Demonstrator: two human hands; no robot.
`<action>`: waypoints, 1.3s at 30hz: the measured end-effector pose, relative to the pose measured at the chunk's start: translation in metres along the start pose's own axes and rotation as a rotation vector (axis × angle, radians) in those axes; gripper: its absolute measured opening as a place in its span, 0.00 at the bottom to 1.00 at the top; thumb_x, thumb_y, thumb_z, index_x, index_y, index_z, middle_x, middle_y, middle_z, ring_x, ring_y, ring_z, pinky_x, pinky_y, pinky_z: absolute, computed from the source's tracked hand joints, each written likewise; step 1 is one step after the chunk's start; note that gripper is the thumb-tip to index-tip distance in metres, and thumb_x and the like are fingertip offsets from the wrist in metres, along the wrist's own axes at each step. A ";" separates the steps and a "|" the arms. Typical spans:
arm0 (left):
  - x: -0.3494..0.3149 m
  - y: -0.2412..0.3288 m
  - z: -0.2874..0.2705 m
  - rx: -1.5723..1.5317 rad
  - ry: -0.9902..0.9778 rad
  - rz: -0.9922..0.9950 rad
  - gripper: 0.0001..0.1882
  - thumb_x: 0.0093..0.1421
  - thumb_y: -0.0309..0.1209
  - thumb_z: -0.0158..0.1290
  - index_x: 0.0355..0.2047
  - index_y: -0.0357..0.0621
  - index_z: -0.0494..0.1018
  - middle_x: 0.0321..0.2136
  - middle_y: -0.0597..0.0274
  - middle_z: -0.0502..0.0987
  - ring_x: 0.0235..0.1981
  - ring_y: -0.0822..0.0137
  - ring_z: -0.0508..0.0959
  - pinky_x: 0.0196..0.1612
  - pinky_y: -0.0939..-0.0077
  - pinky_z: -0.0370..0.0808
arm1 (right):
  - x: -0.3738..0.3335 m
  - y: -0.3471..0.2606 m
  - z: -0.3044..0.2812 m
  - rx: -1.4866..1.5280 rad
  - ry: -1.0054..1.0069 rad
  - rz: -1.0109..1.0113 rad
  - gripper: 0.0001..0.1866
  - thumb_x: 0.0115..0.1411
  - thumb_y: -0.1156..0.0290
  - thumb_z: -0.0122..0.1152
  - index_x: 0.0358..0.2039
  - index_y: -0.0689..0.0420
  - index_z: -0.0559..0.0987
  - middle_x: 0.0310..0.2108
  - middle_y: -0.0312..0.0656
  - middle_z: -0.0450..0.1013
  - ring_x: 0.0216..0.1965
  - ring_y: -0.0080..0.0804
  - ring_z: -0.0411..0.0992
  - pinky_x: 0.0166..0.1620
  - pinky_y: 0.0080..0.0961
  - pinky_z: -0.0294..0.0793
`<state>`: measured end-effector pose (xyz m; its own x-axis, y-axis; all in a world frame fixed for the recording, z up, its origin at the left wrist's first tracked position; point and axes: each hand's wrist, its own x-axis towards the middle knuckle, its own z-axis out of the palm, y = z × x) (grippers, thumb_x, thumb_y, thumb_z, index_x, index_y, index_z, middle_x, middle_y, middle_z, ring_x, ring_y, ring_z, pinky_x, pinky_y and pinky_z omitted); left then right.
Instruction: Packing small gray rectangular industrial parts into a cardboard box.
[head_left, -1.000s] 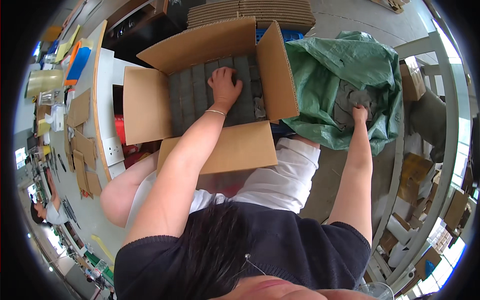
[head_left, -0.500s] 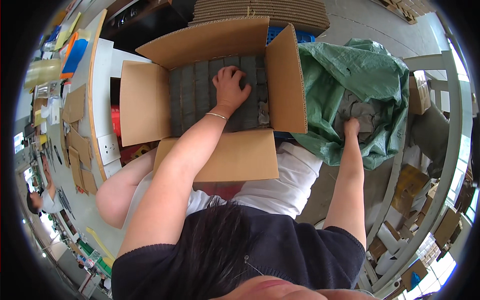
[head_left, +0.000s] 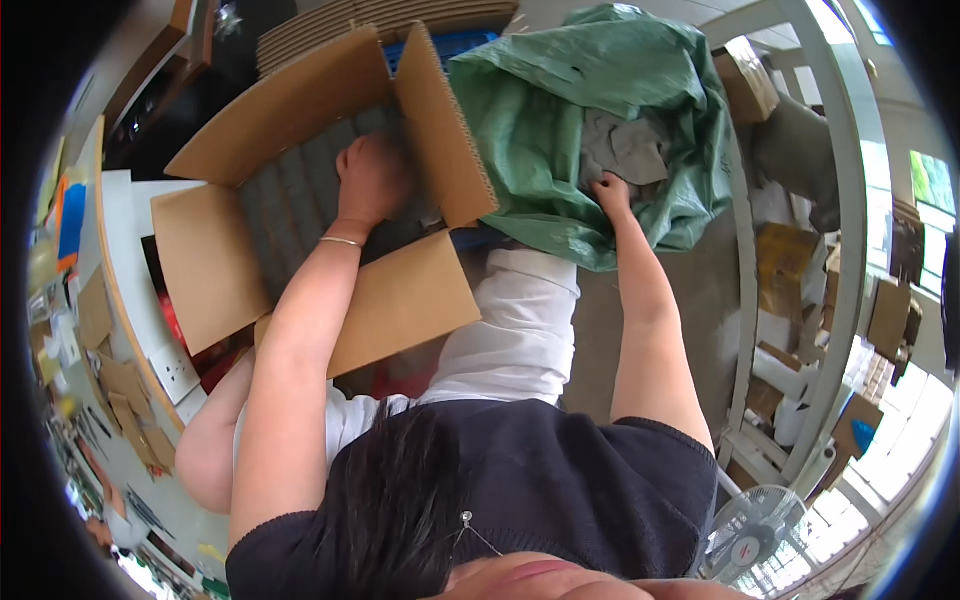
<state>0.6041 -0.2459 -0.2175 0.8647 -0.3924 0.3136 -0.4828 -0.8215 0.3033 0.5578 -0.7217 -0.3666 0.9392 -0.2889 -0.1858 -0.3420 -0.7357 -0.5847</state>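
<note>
Packing workshop or small warehouse. Flattened cardboard sheets (head_left: 390, 25) stacked at the top of the frame, an open cardboard box (head_left: 300, 200) centre left, more cartons (head_left: 890, 310) on white shelving (head_left: 800, 300) at right, a cluttered worktable (head_left: 110, 340) at left, a floor fan (head_left: 750, 540) at lower right.

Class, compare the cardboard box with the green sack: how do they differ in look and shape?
The cardboard box is brown, stiff and flat-sided, with flaps folded outward; the green sack is soft, crumpled and baggy. The left hand rests inside the box, the right hand reaches into the sack. Both stand open and hold grey pieces.
</note>
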 end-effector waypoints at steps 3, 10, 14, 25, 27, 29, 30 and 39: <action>-0.002 -0.003 0.004 0.011 0.005 0.030 0.13 0.46 0.38 0.57 0.33 0.52 0.75 0.43 0.59 0.69 0.52 0.55 0.64 0.52 0.55 0.58 | -0.015 -0.028 -0.010 0.418 -0.043 0.126 0.12 0.52 0.68 0.62 0.36 0.60 0.79 0.28 0.37 0.76 0.30 0.24 0.71 0.36 0.22 0.69; -0.006 0.001 0.005 -0.009 0.014 -0.020 0.15 0.45 0.37 0.57 0.34 0.50 0.74 0.43 0.59 0.69 0.52 0.56 0.64 0.53 0.55 0.58 | -0.054 -0.116 -0.058 0.833 0.007 0.001 0.16 0.55 0.74 0.61 0.45 0.57 0.75 0.27 0.26 0.71 0.22 0.11 0.61 0.24 0.12 0.59; -0.005 0.004 0.007 -0.071 0.017 -0.070 0.16 0.44 0.37 0.58 0.34 0.47 0.74 0.42 0.59 0.68 0.52 0.56 0.63 0.53 0.55 0.59 | -0.068 -0.208 -0.096 0.890 -0.043 -0.255 0.10 0.57 0.78 0.58 0.41 0.57 0.77 0.27 0.29 0.71 0.25 0.15 0.64 0.29 0.13 0.62; -0.005 0.011 -0.004 -0.016 -0.119 -0.150 0.20 0.45 0.39 0.57 0.40 0.47 0.72 0.47 0.58 0.67 0.55 0.54 0.61 0.54 0.55 0.58 | -0.077 -0.446 -0.059 -0.177 -0.324 -0.981 0.10 0.51 0.71 0.56 0.33 0.59 0.79 0.33 0.46 0.73 0.37 0.44 0.71 0.42 0.32 0.71; -0.006 0.010 0.001 0.045 0.009 -0.124 0.20 0.44 0.40 0.57 0.39 0.47 0.73 0.46 0.56 0.67 0.53 0.56 0.62 0.51 0.55 0.60 | -0.068 -0.456 -0.034 -0.545 -0.396 -0.983 0.09 0.51 0.70 0.55 0.30 0.58 0.80 0.32 0.46 0.75 0.38 0.46 0.72 0.41 0.35 0.73; -0.004 0.015 0.004 0.055 -0.011 -0.148 0.22 0.44 0.40 0.57 0.40 0.47 0.73 0.46 0.56 0.67 0.53 0.56 0.62 0.51 0.55 0.60 | -0.057 -0.460 -0.013 -0.730 -0.460 -0.936 0.09 0.50 0.70 0.54 0.29 0.57 0.81 0.31 0.46 0.75 0.38 0.46 0.73 0.40 0.36 0.74; -0.002 0.018 0.005 0.072 -0.030 -0.172 0.23 0.43 0.41 0.57 0.41 0.47 0.73 0.46 0.56 0.67 0.54 0.56 0.61 0.51 0.55 0.60 | -0.052 -0.460 -0.005 -0.775 -0.454 -0.903 0.09 0.49 0.70 0.55 0.29 0.56 0.81 0.32 0.46 0.76 0.38 0.45 0.74 0.40 0.36 0.74; -0.002 0.015 0.008 -0.036 -0.138 -0.280 0.25 0.44 0.42 0.57 0.44 0.49 0.74 0.52 0.53 0.65 0.57 0.53 0.59 0.53 0.53 0.59 | -0.039 -0.474 0.038 -0.997 -0.553 -0.769 0.13 0.45 0.76 0.60 0.34 0.55 0.82 0.38 0.46 0.76 0.43 0.42 0.75 0.43 0.35 0.75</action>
<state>0.5963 -0.2603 -0.2213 0.9742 -0.2076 0.0887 -0.2258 -0.8915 0.3927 0.6840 -0.3386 -0.1123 0.7111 0.4938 -0.5005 0.6072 -0.7902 0.0832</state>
